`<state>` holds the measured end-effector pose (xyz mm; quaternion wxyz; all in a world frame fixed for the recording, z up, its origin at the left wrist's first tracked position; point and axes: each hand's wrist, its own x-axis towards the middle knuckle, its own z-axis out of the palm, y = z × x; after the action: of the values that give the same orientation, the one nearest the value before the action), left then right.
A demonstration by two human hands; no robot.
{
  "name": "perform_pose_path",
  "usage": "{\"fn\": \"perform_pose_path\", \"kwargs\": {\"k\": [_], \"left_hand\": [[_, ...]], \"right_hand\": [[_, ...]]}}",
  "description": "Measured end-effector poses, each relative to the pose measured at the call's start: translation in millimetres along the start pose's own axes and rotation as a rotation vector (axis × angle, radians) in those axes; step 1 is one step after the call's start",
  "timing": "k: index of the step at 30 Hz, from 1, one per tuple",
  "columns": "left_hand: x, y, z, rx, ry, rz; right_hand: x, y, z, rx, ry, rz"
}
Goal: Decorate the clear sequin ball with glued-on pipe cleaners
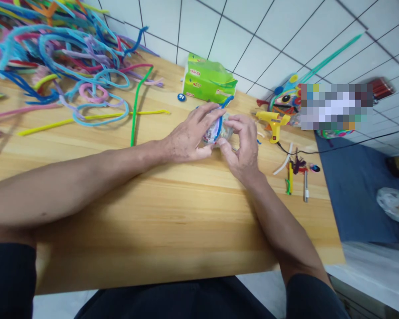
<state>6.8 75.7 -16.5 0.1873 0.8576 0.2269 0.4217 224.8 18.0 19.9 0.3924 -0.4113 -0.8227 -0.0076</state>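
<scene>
Near the table's far middle, my left hand (193, 135) lies with its fingers curled over a see-through rounded container (210, 134) with small colourful bits showing in it. A blue pipe cleaner (220, 122) runs across the container, its upper end sticking out past my left fingertips. On the other side, my right hand (243, 146) is closed, its bent fingers and thumb against the container's right edge. Both hands partly cover the container, so its full shape is hidden.
A large heap of coloured pipe cleaners (83, 57) fills the back left. Behind my hands stand a green tissue pack (208, 82) and a blue button (181, 97). A yellow glue gun (273, 123) with a black cord and a cutter knife (306, 186) lie to the right.
</scene>
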Motion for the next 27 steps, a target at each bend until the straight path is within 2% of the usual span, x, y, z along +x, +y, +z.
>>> {"fn": "perform_pose_path", "kwargs": {"k": [8, 15, 20, 27], "left_hand": [[-3.4, -5.8, -1.5, 0.022, 0.004, 0.089], [-1.3, 5.0, -8.4, -0.107, 0.023, -0.031], [0.6, 14.2, -14.2, -0.105, 0.040, -0.044], [-0.5, 14.1, -8.3, -0.048, 0.047, -0.056]], "right_hand": [[-3.6, 1.6, 5.8, -0.034, -0.013, 0.036], [-6.8, 2.2, 10.7, -0.075, 0.029, 0.014], [-10.8, -0.1, 9.2, -0.039, 0.016, 0.002], [-14.3, -6.3, 8.8, -0.112, 0.040, -0.034]]}}
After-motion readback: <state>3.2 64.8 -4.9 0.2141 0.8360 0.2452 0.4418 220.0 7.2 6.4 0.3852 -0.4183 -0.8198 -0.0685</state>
